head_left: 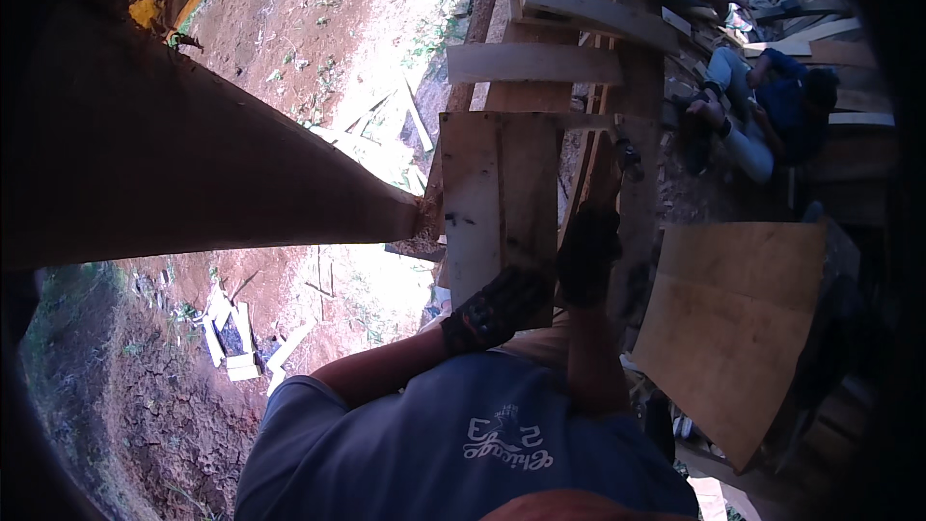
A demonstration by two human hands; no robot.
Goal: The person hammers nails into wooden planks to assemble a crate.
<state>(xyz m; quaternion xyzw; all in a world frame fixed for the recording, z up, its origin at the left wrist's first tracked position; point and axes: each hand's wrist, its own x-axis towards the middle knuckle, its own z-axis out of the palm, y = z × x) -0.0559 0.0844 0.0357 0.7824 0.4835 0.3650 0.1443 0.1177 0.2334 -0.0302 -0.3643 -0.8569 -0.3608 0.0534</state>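
Sunlit dirt (318, 48) lies beyond 2 flat wooden boards (490, 198) — 1 paler, dark-spotted.

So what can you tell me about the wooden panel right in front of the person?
The panel is of bare wood and looks like two boards side by side: a paler one on the left, with small dark marks, and a browner, more shadowed one on the right. Its long sides run away from the person. The gloved left hand appears to rest on its near end. What supports it underneath, and any fastening, I can't make out.
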